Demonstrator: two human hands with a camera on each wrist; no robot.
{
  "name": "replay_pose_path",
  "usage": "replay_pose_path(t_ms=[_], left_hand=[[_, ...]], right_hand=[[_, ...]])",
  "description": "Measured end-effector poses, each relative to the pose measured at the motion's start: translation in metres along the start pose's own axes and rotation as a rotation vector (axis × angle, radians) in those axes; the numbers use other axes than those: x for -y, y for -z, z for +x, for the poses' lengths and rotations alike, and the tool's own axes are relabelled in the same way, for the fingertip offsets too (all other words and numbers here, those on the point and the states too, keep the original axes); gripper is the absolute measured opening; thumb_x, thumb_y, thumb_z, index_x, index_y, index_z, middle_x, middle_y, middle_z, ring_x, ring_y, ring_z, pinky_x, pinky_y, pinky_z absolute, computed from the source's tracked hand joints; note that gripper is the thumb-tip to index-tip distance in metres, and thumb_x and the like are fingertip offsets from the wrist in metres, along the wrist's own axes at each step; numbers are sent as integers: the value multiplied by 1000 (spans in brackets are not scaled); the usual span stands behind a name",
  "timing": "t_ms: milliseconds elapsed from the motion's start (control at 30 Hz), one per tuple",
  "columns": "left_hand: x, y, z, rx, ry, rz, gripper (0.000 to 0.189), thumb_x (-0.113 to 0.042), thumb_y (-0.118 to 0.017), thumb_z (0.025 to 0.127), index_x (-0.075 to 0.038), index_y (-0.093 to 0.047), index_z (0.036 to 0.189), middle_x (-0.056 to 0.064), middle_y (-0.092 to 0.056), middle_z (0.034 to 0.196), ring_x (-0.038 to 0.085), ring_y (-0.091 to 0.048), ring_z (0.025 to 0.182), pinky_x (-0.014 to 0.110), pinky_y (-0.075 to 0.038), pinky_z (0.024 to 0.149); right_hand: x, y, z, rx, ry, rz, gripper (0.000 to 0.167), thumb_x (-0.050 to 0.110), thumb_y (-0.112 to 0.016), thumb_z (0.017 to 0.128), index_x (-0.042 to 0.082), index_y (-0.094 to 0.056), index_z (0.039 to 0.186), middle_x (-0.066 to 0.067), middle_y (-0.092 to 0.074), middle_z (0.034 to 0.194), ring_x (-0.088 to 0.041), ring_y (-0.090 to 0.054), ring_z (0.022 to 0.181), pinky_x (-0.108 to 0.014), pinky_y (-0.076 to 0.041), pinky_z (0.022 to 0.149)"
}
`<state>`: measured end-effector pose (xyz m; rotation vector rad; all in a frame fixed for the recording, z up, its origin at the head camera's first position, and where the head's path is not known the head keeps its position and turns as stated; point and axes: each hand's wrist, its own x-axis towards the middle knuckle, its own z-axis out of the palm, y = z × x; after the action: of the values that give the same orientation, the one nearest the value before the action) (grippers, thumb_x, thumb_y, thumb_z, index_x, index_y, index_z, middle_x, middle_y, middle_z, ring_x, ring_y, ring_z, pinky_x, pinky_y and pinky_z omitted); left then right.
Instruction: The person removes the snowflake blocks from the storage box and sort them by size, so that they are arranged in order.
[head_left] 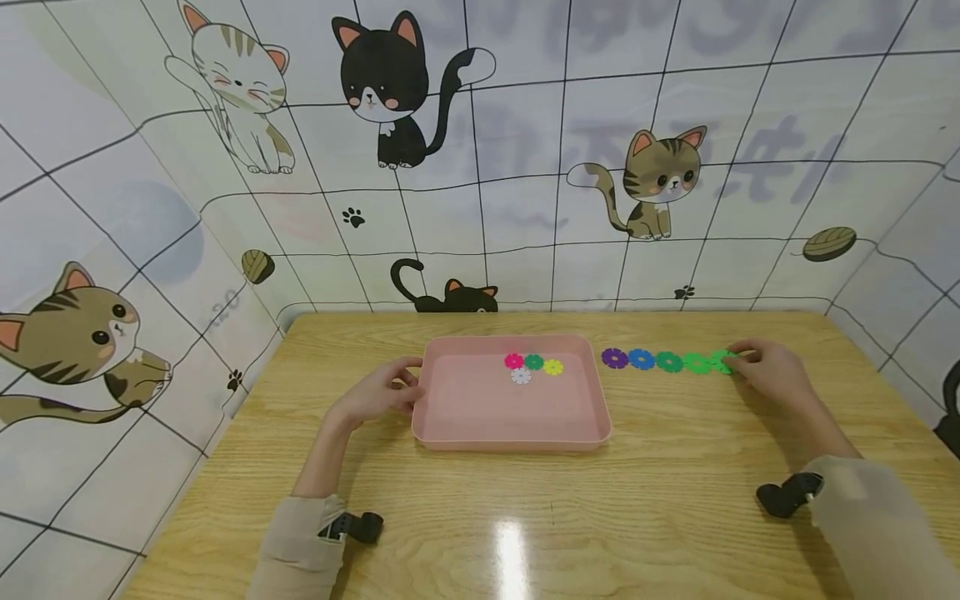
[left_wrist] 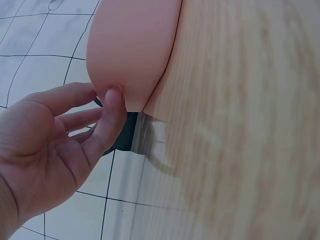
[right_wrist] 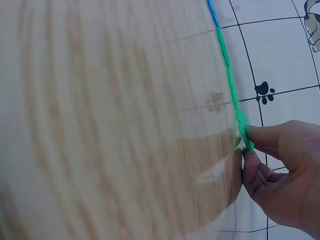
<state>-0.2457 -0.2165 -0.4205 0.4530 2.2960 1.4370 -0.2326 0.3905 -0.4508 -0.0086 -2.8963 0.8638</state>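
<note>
A pink tray (head_left: 480,417) lies on the table with several interlocking plastic discs in it: pink (head_left: 513,361), dark green (head_left: 533,362), yellow (head_left: 552,367) and white (head_left: 521,377). At its left end, my left hand (head_left: 381,392) holds the tray, thumb on the outer wall and fingers at the edge in the left wrist view. To the tray's right runs a row of notched discs: purple (head_left: 614,358), blue (head_left: 641,359), then greens. My right hand (head_left: 771,371) pinches the bright green disc (right_wrist: 242,122) at the row's right end between thumb and fingers.
The wooden table (head_left: 555,508) extends to a wall (head_left: 517,208) printed with cartoon cats and grid lines. Side walls stand at left and right. A dark object (head_left: 951,408) shows at the right edge of the head view.
</note>
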Motion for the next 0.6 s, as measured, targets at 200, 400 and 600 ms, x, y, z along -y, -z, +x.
replay_pose_path(t_ms=[200,400,600], left_hand=[[-1,0,0,2,-15,13,56,-3,-58,101,9,-34,150,19,-51,109,28,-64,88,40,-59,79],[1,0,2,-1,-10,15,56,-4,-58,101,9,-34,150,18,-51,108,27,-64,86,41,-59,79],[0,0,0,-2,-14,23,57,-5,-59,101,10,-33,150,20,-52,109,26,-65,85,43,-59,81]], right_hand=[[0,-1,-1,27,-11,13,43,27,-57,104,-11,-57,125,-41,-58,115,-55,-55,103,-62,-48,80],[1,-1,-3,24,-15,26,47,30,-58,103,-12,-56,124,-38,-60,112,-50,-57,99,-52,-51,75],[6,0,-2,-17,4,41,45,28,-57,104,-12,-57,124,-33,-62,108,-36,-62,88,-32,-49,63]])
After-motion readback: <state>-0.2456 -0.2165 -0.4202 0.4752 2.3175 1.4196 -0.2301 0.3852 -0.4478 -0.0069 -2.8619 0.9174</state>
